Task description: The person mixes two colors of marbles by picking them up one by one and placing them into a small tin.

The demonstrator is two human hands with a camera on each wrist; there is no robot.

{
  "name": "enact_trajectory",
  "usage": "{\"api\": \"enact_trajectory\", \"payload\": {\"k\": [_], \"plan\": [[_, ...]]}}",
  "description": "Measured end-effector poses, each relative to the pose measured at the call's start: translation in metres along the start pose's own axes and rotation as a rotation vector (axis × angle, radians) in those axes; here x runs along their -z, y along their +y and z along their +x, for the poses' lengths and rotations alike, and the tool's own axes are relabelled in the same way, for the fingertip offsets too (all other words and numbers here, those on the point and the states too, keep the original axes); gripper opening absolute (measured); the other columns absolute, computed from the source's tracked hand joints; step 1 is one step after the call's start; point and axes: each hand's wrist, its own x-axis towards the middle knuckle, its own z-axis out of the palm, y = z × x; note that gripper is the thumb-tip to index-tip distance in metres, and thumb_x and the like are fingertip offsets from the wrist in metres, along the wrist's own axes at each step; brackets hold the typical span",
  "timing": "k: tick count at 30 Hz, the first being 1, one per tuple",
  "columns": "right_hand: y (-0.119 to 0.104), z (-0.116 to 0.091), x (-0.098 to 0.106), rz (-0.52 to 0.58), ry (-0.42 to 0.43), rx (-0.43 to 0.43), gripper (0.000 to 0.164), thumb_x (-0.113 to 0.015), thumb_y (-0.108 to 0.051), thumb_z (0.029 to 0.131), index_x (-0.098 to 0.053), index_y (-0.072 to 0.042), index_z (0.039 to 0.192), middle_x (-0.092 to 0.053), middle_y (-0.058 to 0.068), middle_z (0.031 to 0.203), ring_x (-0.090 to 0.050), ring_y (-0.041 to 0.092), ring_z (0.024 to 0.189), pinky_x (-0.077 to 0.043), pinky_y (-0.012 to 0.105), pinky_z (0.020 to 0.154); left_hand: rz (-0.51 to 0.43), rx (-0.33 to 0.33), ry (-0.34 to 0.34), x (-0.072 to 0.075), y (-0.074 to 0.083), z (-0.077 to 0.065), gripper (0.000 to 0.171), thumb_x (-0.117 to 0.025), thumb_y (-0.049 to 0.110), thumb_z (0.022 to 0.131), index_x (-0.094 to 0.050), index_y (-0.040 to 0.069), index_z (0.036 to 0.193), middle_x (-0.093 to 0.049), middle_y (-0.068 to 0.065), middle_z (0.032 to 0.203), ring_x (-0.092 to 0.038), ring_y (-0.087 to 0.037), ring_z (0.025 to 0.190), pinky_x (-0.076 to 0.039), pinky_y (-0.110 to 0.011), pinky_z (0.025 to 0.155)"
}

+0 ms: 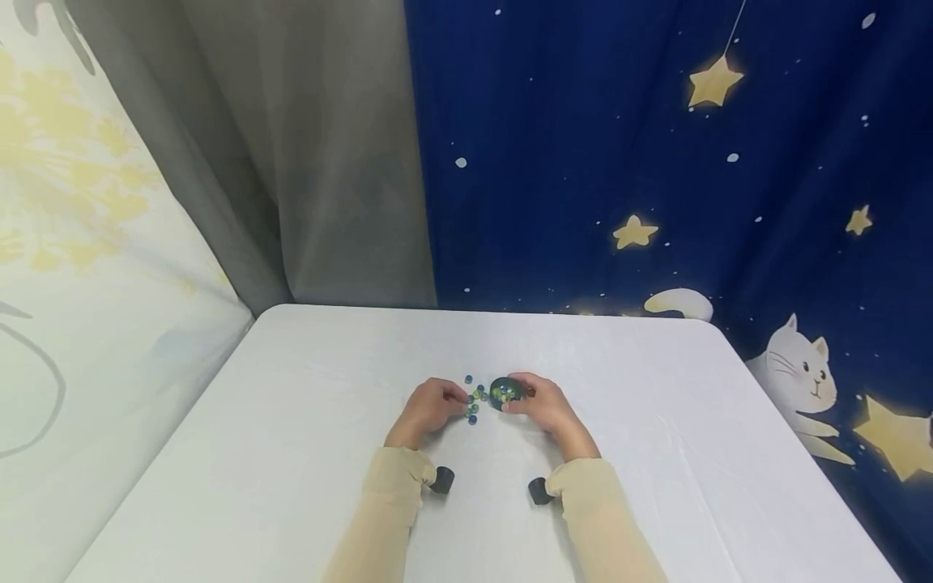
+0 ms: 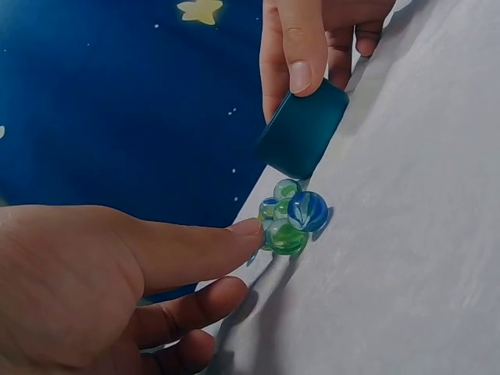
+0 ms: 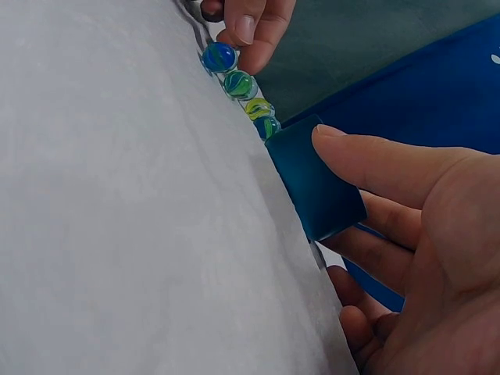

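Note:
Several glass marbles with blue, green and yellow swirls, among them a green marble and a blue marble, lie loose in a cluster on the white table. Over the cluster's left side is my left hand, thumb straight and its tip right at the marbles in the left wrist view. My right hand grips a small dark teal cup between thumb and fingers, just right of the cluster. More marbles show inside the cup in the head view. The cup leans, its mouth hidden in both wrist views.
One blue marble lies apart, beyond the cluster. The white table reaches back to grey and dark blue curtains printed with stars. A black wrist device sits at the left cuff, another one at the right.

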Motion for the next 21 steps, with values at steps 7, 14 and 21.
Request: {"api": "enact_trajectory", "payload": {"k": [7, 14, 21], "plan": [[0.0012, -0.0003, 0.0002, 0.018, -0.006, 0.013, 0.055, -0.082, -0.019, 0.075, -0.064, -0.015, 0.127, -0.059, 0.012, 0.131, -0.051, 0.038, 0.123, -0.037, 0.057, 0.1, 0.02, -0.016, -0.009, -0.0034, -0.0039, 0.0014, 0.006, -0.075, 0.014, 0.082, -0.074, 0.016, 0.088, -0.063, 0.005, 0.08, -0.055, -0.016, 0.081, -0.044, -0.038, 0.08], [0.002, 0.0001, -0.001, 0.018, -0.006, 0.015, 0.056, -0.083, -0.021, 0.074, -0.064, -0.015, 0.127, -0.059, 0.013, 0.131, -0.051, 0.038, 0.123, -0.037, 0.057, 0.099, 0.018, -0.013, -0.013, -0.0036, -0.0051, 0.001, 0.007, -0.076, 0.015, 0.082, -0.075, 0.017, 0.089, -0.063, 0.005, 0.081, -0.055, -0.016, 0.081, -0.044, -0.039, 0.081], [0.0033, -0.001, -0.0005, 0.013, -0.001, 0.02, 0.056, -0.083, -0.021, 0.074, -0.064, -0.015, 0.127, -0.059, 0.013, 0.131, -0.051, 0.039, 0.123, -0.037, 0.058, 0.099, 0.03, -0.014, -0.029, -0.0024, -0.0037, -0.0006, 0.008, -0.076, 0.015, 0.081, -0.075, 0.017, 0.09, -0.062, 0.005, 0.082, -0.055, -0.016, 0.081, -0.044, -0.039, 0.08]]}}
